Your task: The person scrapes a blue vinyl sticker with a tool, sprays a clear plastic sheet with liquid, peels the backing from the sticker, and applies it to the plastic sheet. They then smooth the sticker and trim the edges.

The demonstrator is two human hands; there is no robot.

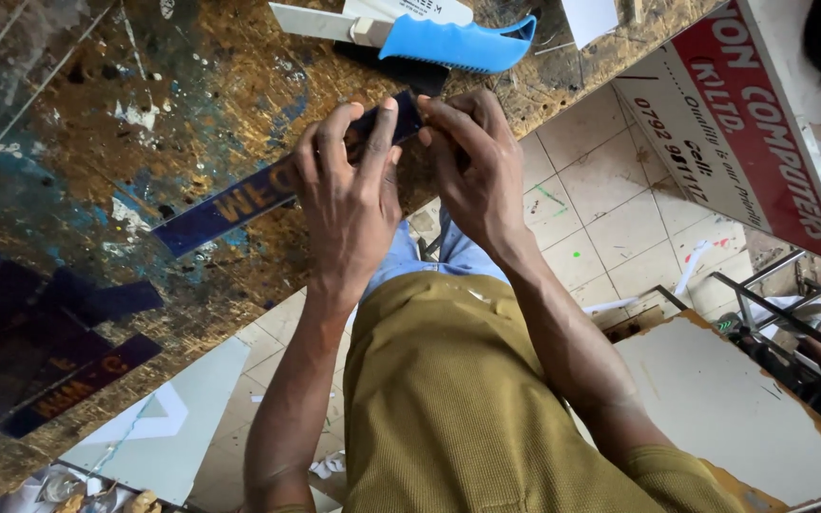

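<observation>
Right now both hands pinch one end of a long dark blue strip (239,201) with gold letters. The left hand (349,195) has its fingers curled over the strip's end, and the right hand (472,171) pinches the tip from the other side, perhaps to pick at its edge. The rest of the strip lies flat on the paint-stained surface (144,104), which keeps it steady. A blue-handled cutter (439,40) lies just beyond the hands, close enough to grab. More dark blue strips (49,361) lie well apart at the left.
</observation>
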